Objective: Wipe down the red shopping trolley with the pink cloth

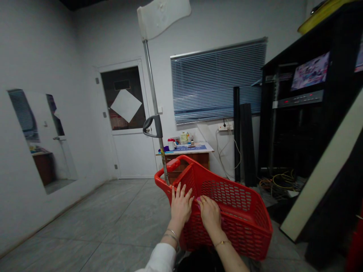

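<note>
Red basket point(249, 238), lower centre of frame, left hand point(181, 206) splayed on its side — right hand point(210, 214) curled round pink item point(198, 200).

The left hand point(181, 204) rests, fingers spread, on the cart point(238, 213). The right hand point(210, 214), beside it at the cart, curls around a pink item point(198, 201). The pole point(151, 79) rises at the cart's handle end. The desk point(202, 160) stands behind the cart.

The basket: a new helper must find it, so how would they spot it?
Find the blind on the far wall, then the desk below it. Nearer, by the left hand and right hand, is the basket. Its bright red, slotted walls set it apart from the brown-fronted desk.
</note>
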`<state>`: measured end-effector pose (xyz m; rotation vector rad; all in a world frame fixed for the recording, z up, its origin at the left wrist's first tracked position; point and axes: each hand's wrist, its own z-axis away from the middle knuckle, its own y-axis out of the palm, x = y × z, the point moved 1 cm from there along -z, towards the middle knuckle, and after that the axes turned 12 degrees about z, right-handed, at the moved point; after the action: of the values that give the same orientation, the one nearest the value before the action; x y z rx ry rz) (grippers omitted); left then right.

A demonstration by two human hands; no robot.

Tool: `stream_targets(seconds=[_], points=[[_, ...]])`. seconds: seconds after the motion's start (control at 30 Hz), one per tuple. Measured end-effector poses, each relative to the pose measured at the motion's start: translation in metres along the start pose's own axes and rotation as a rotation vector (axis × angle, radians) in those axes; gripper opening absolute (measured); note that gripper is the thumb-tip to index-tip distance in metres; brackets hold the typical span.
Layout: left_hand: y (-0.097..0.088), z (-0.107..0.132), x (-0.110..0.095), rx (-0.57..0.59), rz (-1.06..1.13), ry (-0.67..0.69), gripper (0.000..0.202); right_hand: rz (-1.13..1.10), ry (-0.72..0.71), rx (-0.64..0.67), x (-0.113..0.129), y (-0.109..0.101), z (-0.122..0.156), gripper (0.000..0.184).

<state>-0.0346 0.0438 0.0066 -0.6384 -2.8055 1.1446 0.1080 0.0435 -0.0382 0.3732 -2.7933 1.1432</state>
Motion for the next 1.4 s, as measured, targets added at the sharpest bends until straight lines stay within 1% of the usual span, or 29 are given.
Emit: stream_targets(seconds=[0.03,0.07,0.13,0.2,0.23,0.27,0.3,0.33,0.43,0.47,0.5,0.53,0.57,0.6,0.67,0.73,0.77,0.8,0.83,0.87,0.93,1.03,1.07,1.1,1.17,1.3,1.33,1.37,1.4], points=[[-0.001,0.0,0.001,0.001,-0.005,0.001,0.038,-0.02,-0.02,0.014,-0.003,-0.002,0.0,0.039],[-0.001,0.0,0.002,0.004,-0.009,0.002,0.038,-0.034,-0.029,0.034,-0.016,-0.005,0.003,0.039],[-0.001,0.001,0.003,0.01,-0.011,0.007,0.039,-0.033,-0.001,0.083,-0.059,-0.014,0.016,0.041],[0.002,0.002,0.003,0.005,-0.006,0.01,0.039,0.005,0.097,0.116,-0.105,-0.024,0.03,0.044],[0.003,0.002,0.003,-0.001,-0.002,0.009,0.038,0.038,0.175,0.122,-0.12,-0.028,0.034,0.044],[0.005,0.003,0.002,-0.007,0.001,0.007,0.037,0.075,0.238,0.124,-0.127,-0.031,0.037,0.045],[0.006,0.003,0.001,-0.013,0.005,0.004,0.036,0.108,0.273,0.123,-0.125,-0.032,0.036,0.045],[0.006,0.003,-0.001,-0.017,0.008,0.002,0.035,0.13,0.268,0.12,-0.112,-0.031,0.033,0.044],[0.004,0.002,-0.003,-0.015,0.012,0.007,0.035,0.099,0.086,0.084,-0.045,-0.02,0.013,0.041],[0.003,0.002,-0.003,-0.013,0.011,0.008,0.035,0.082,0.058,0.067,-0.024,-0.016,0.006,0.041],[0.001,0.002,-0.002,-0.009,0.008,0.008,0.035,0.055,0.025,0.058,-0.009,-0.014,0.002,0.041],[-0.001,0.002,-0.001,-0.005,0.003,0.007,0.035,0.029,0.007,0.062,-0.003,-0.013,-0.001,0.041],[-0.002,0.002,0.0,0.0,-0.001,0.005,0.035,0.006,-0.005,0.078,-0.006,-0.013,0.0,0.041],[-0.003,0.002,0.001,0.004,-0.005,0.002,0.035,-0.013,-0.01,0.104,-0.018,-0.015,0.003,0.042],[-0.003,0.002,0.002,0.008,-0.007,-0.005,0.037,-0.022,0.021,0.162,-0.062,-0.022,0.016,0.044],[-0.001,0.002,0.0,0.001,-0.003,-0.018,0.038,0.011,0.112,0.19,-0.111,-0.032,0.031,0.044],[0.001,0.002,-0.001,-0.007,-0.001,-0.031,0.039,0.04,0.183,0.19,-0.129,-0.035,0.036,0.044],[0.004,0.001,-0.002,-0.014,0.0,-0.041,0.04,0.081,0.247,0.19,-0.139,-0.038,0.039,0.044],[0.007,0.001,-0.004,-0.018,0.002,-0.047,0.04,0.126,0.293,0.189,-0.139,-0.038,0.04,0.045],[0.01,0.001,-0.006,-0.018,0.004,-0.046,0.04,0.163,0.305,0.185,-0.13,-0.036,0.037,0.046],[0.015,0.001,-0.008,-0.012,0.011,-0.026,0.039,0.191,0.222,0.16,-0.091,-0.027,0.027,0.045],[0.018,0.002,-0.005,-0.004,0.01,0.005,0.038,0.108,0.046,0.045,-0.025,-0.009,0.011,0.04],[0.017,0.002,-0.003,0.0,0.003,0.011,0.038,0.08,0.018,0.02,-0.015,-0.005,0.008,0.039],[0.016,0.003,0.0,0.005,-0.005,0.015,0.038,0.055,0.006,0.013,-0.012,-0.004,0.008,0.039],[0.013,0.004,0.005,0.012,-0.017,0.026,0.039,0.012,0.004,0.052,-0.033,-0.007,0.013,0.041],[0.01,0.006,0.006,0.001,-0.008,0.028,0.038,0.007,0.1,0.185,-0.109,-0.028,0.03,0.042],[0.01,0.006,0.004,-0.001,-0.003,0.022,0.037,0.034,0.145,0.204,-0.119,-0.032,0.031,0.042],[0.01,0.006,0.003,-0.002,0.001,0.015,0.036,0.064,0.179,0.215,-0.119,-0.035,0.031,0.043],[0.011,0.006,0.001,-0.001,0.004,0.01,0.035,0.087,0.189,0.218,-0.111,-0.035,0.028,0.043]])
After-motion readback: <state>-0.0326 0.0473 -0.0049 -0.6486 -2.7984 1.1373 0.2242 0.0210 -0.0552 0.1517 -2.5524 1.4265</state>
